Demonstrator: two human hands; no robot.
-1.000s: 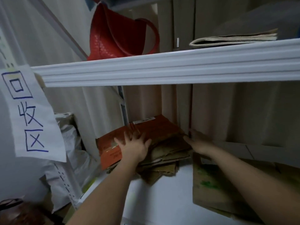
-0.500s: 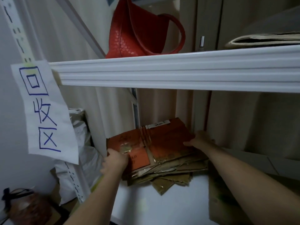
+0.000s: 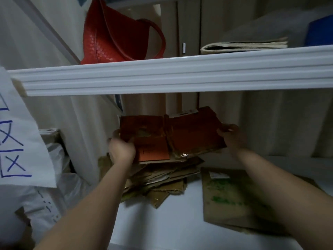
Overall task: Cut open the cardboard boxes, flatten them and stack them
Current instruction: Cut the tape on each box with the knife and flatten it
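While both hands grip red flattened box (image 3: 180, 136) over cardboard stack (image 3: 162, 175), white shelf (image 3: 162, 219) sits w/ curtain (image 3: 261, 120) behind.

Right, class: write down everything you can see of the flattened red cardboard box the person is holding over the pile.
The flattened red cardboard box is a worn, creased sheet, dark red with a brighter orange panel at its lower left and glossy tape along a central fold. A pale label strip shows at its far edge. It is tilted, far edge raised, above the pile of brown cardboard on the lower white shelf. The left hand grips its left edge and the right hand its right corner.
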